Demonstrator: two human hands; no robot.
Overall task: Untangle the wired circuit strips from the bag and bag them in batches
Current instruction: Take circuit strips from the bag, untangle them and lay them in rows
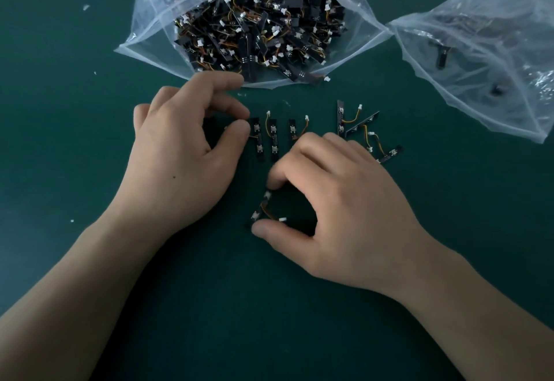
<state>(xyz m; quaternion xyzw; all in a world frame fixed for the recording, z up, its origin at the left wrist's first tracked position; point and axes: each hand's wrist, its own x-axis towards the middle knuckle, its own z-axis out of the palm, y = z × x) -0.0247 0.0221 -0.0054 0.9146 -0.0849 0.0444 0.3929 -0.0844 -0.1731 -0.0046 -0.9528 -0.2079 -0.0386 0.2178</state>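
While the big bag (156, 36) of tangled strips lies open at upper centre, my right hand (338, 209) pinches one wired strip (265, 205) on the green counter (90, 147) and my left hand (183, 153) nips the leftmost strip (257, 138) of the sorted row, so I judge the next move is laying the freed strip neatly alongside.

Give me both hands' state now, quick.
Left hand: pinching the leftmost laid-out circuit strip.
Right hand: gripping one wired circuit strip between thumb and fingers.
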